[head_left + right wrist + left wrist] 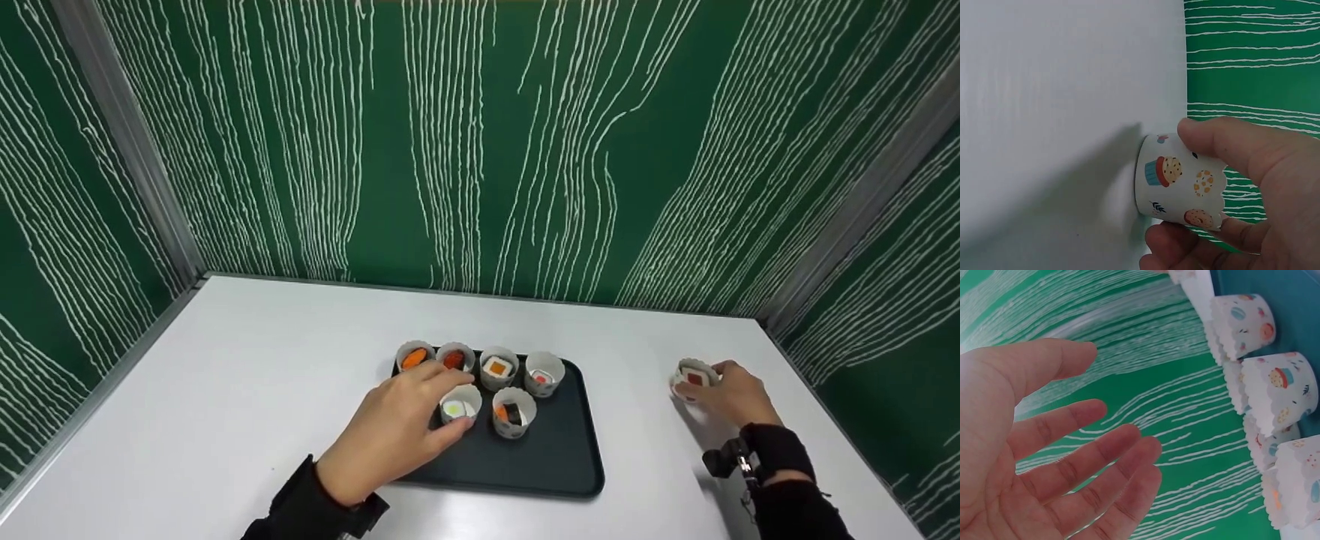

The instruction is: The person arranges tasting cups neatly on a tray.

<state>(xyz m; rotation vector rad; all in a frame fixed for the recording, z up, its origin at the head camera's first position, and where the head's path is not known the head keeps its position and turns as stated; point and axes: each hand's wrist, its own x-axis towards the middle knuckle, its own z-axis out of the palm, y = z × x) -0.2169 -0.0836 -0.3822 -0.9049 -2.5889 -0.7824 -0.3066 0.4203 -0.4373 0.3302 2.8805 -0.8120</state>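
My right hand [739,397] grips a white paper baking cup [1182,183] by its sides, thumb on one side and fingers on the other. Inside that cup lies a white sushi piece with a red centre [695,379]. The cup's base is right at the tabletop, well right of the dark tray [540,469]. Over the tray's left part hovers my left hand [397,420], fingers spread and holding nothing. Beneath its fingertips stands a cup with a green-centred roll [454,409]. Beside it is a cup with an orange-and-black piece [514,418]. My left hand hides part of the tray.
Along the tray's back edge stand several more cups, among them one with an orange-centred roll [498,369] and one with a pink-centred roll [544,375]. The white table [262,360] is bordered by green walls [517,150] with white wavy lines.
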